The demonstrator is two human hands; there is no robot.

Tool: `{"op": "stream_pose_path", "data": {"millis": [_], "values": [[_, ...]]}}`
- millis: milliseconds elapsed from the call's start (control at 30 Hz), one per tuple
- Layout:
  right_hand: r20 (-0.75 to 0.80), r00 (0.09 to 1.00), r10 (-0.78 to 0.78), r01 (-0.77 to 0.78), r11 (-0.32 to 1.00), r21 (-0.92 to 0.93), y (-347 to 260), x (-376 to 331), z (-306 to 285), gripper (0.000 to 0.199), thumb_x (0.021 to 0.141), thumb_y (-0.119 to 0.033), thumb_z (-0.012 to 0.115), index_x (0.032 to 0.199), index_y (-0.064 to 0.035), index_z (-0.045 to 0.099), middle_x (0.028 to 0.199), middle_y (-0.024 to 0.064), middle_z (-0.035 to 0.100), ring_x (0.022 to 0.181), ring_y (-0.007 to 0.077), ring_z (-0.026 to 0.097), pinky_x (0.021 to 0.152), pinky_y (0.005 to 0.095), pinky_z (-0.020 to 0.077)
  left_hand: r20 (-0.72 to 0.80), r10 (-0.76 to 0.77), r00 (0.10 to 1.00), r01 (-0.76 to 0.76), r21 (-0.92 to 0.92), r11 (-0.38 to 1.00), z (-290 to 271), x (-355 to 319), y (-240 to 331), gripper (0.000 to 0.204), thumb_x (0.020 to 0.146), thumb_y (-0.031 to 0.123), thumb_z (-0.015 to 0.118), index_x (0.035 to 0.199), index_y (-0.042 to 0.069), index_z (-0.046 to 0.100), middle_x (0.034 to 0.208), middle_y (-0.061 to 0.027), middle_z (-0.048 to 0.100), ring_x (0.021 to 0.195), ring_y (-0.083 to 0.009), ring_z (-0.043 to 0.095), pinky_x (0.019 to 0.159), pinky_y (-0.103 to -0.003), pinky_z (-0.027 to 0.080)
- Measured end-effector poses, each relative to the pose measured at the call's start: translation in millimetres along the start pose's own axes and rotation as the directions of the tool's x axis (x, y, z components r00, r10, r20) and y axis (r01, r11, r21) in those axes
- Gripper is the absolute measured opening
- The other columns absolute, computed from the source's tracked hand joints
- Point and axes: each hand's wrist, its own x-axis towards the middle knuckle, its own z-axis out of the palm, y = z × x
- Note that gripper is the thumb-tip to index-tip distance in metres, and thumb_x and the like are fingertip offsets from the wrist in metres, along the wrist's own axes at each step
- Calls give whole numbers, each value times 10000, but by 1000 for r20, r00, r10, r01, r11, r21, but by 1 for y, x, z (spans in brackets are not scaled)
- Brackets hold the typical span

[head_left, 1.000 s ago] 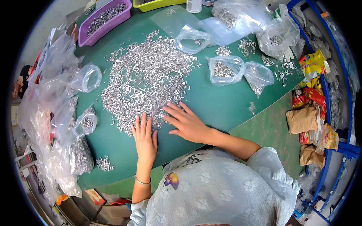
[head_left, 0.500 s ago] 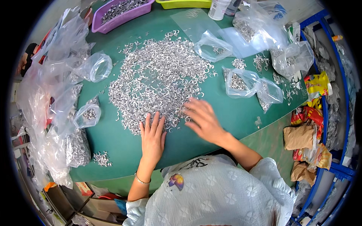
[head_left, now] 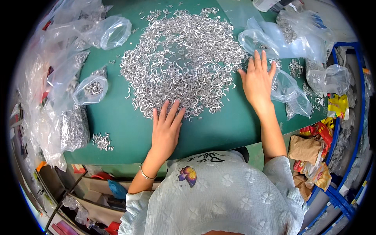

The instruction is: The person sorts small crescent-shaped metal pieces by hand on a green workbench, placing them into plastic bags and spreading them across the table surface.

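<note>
Green worktop point(head_left: 219, 131) — carrying one broad heap of small silver metal rings point(head_left: 184, 58), spreading from its middle toward the far edge. Left hand point(head_left: 166, 131) is lying flat, fingers spread wide, fingertips touching the heap's near edge. Right hand point(head_left: 257, 82) is pressing flat, fingers together, holding nothing, at the heap's right side — just beside a clear plastic bag point(head_left: 288, 88). Bagged rings point(head_left: 92, 88) are sitting near the left edge.

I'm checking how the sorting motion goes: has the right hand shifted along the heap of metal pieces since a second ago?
Yes. The right hand went from the heap's near edge, beside the left hand, out to its right edge.
</note>
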Motion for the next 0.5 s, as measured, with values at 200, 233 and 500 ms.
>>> {"op": "stream_pose_path", "data": {"millis": [200,233,500], "values": [[39,886,-462,332,691,642,-45,-67,-16,633,809,-251,726,1362,-69,477,1500,143,349,1430,349,247,1117,559,237,-129,-36,991,35,-14,999,0,2,5,419,848,9,604,1261,75,576,1480,-118,402,1397,-382,305,1111,-617,196],[56,880,-472,327,688,648,-49,-75,-16,631,810,-249,725,1362,-71,477,1503,136,348,1430,349,247,1118,560,233,-91,-7,996,5,-20,1000,4,6,12,445,841,25,618,1278,83,564,1490,-106,390,1398,-378,302,1107,-631,189],[46,934,-353,234,705,670,-27,-110,-15,495,821,-187,708,1279,-75,557,1473,107,402,1406,345,304,1105,552,245,-50,-53,997,57,98,994,3,-14,5,428,834,32,616,1259,72,582,1504,-89,379,1406,-379,291,1100,-656,174]]}}
